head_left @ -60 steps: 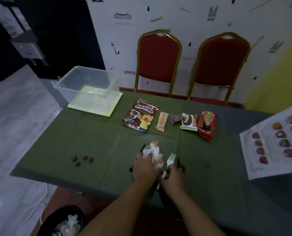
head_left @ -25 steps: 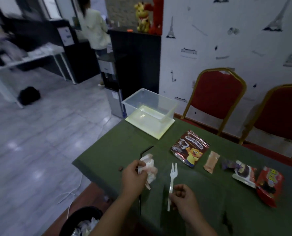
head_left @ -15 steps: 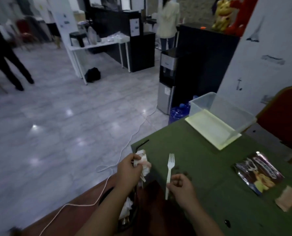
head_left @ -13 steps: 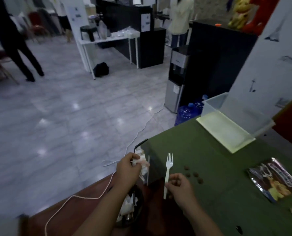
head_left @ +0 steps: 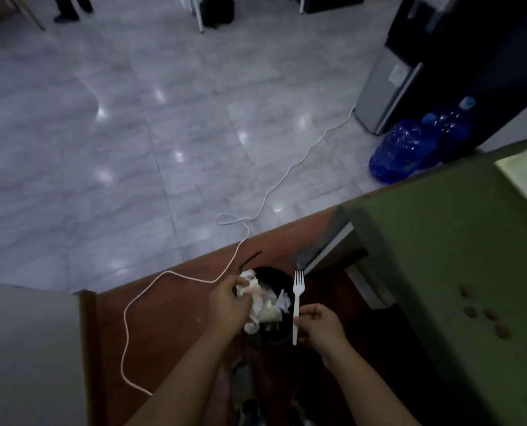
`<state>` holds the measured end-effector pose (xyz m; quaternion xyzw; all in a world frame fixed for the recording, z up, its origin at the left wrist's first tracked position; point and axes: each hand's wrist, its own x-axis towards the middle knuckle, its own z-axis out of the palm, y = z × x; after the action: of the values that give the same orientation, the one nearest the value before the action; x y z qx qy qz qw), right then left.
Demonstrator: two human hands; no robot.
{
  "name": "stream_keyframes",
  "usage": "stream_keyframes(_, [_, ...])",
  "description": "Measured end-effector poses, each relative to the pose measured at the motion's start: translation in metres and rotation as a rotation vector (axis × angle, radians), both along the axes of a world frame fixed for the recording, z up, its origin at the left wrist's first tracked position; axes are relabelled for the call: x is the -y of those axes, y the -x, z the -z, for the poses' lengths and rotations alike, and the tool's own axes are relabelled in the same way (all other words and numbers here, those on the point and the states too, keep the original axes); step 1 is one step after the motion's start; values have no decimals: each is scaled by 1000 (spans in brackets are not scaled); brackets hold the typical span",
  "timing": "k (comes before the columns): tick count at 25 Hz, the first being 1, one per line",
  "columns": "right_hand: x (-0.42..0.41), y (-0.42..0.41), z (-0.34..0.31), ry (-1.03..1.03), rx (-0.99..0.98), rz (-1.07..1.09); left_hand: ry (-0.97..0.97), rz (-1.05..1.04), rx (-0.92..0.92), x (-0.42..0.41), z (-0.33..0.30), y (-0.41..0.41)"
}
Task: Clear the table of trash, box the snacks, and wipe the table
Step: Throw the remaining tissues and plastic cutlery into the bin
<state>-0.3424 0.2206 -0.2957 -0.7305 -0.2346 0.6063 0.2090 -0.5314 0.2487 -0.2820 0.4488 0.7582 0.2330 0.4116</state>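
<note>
The left hand (head_left: 228, 305) is closed around a crumpled white napkin (head_left: 247, 285), its fingers (head_left: 240, 282) curled over the wad so that only the top and right side of the paper show past them. A thin dark straw (head_left: 250, 259) sticks up and away from the same fist, beyond the knuckles. The hand hangs over the near-left rim of a black trash bin (head_left: 270, 276) that stands on the red-brown floor strip below the counter; white crumpled paper (head_left: 276, 309) already lies inside the bin, just right of the held napkin.

The right hand (head_left: 319, 329) pinches a white plastic fork (head_left: 296, 305) low on its handle, thumb and fingertips narrow around it. The fork stands nearly upright, tines away from the person, with its lower end poking out below the grip. It sits over the right side of the bin, apart from the napkin.

The green-covered counter (head_left: 440, 256) fills the right side of the view, its left edge running down beside the bin. Four small brown crumbs (head_left: 483, 313) lie on it near that edge, well apart from both hands. A pale yellow lid (head_left: 526, 176) shows at the far-right edge of the counter.

A white cable (head_left: 256, 210) snakes across the grey tiled floor and the red strip, passing behind the left hand. Two blue water bottles (head_left: 410, 149) lie on the floor past the counter's far corner.
</note>
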Motion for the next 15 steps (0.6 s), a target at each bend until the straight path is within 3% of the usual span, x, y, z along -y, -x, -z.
stream_keyframes(9, [-27, 7, 183, 246, 65, -82, 242, -44, 29, -16, 201, -22])
stream_keyframes(15, [-42, 11, 242, 270, 149, -178, 306, -48, 89, -15, 265, -32])
